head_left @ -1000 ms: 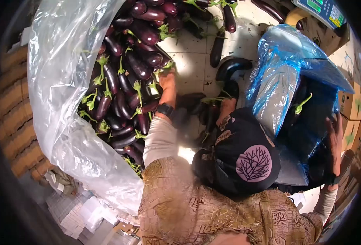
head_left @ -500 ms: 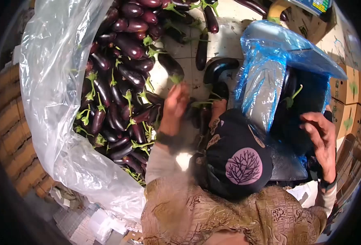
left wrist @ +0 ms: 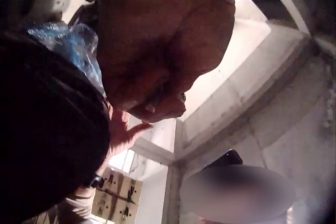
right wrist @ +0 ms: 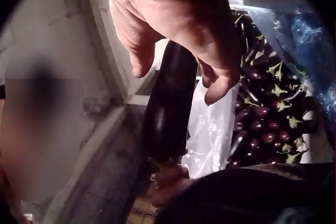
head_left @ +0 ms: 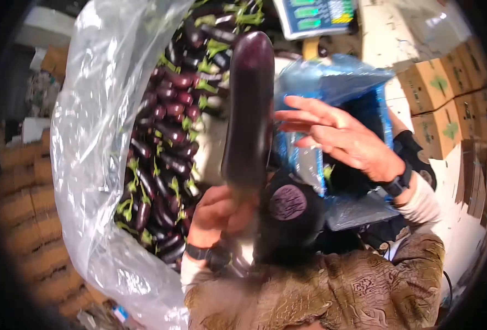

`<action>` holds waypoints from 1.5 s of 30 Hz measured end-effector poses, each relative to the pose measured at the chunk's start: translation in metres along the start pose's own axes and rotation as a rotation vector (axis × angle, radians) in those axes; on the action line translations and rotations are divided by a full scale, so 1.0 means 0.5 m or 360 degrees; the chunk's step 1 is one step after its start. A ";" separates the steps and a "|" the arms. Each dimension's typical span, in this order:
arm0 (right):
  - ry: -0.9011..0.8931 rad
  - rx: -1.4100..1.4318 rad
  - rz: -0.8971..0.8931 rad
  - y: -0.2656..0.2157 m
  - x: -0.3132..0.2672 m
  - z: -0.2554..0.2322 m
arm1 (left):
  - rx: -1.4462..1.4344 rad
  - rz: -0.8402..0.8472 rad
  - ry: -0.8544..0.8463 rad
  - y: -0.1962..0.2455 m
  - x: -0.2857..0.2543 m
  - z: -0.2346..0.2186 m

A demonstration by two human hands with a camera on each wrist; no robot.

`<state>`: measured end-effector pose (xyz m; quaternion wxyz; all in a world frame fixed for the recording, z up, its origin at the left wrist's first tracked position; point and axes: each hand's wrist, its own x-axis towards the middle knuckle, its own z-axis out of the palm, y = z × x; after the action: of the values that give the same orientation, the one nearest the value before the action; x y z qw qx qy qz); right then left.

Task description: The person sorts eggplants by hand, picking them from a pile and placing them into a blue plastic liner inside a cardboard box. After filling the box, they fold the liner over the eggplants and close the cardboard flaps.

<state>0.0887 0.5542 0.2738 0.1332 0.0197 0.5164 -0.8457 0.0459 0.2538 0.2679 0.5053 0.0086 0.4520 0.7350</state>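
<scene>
A long dark purple eggplant stands upright close before the head camera, its rounded end upward. At its lower stem end my left hand grips it with curled fingers. My right hand is held out beside the eggplant, fingers spread and extended toward it. In the right wrist view, the right hand overlaps the upper part of the eggplant, and the left hand is at its bottom. A blue plastic-lined box lies under and beyond my right hand, with a green stem showing inside.
A pile of eggplants lies at the left, bordered by a clear plastic sheet. A digital scale stands at the far side. Cartons are stacked at the right. A person's dark cap is below the hands.
My left hand has come away from the pile and lifted an eggplant toward the camera. My right hand has moved from the box's right side toward the middle. The head view has shifted.
</scene>
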 end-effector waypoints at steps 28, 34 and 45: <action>0.0427 0.0288 0.0113 0.008 -0.226 -0.160 | 0.0187 -0.0398 -0.0189 -0.164 0.134 0.300; 0.0884 -0.0990 0.0079 0.053 -0.277 -0.261 | -0.0037 -0.0607 -0.0060 -0.190 0.190 0.297; 0.1017 -0.1424 0.0213 0.095 -0.312 -0.327 | 0.0671 -0.0675 0.0039 -0.329 0.384 0.279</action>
<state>0.2340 0.7092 0.1832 0.0186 0.2496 0.8377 -0.4854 0.1383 0.5025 0.1546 0.6293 0.0099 0.5924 0.5030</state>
